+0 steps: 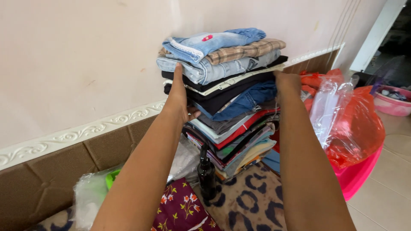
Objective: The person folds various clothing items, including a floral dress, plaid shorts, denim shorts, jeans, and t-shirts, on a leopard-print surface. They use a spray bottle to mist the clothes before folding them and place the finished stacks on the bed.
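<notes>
Both hands, left (179,99) and right (287,84), press flat against a clothes stack (227,98); red bags (353,124) fill a pink tub (361,173).

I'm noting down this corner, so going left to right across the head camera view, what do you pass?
Clear plastic bag → floral maroon cloth → dark bottle → stack of folded clothes, with left hand and right hand on its sides → red plastic bag → pink basin.
</notes>
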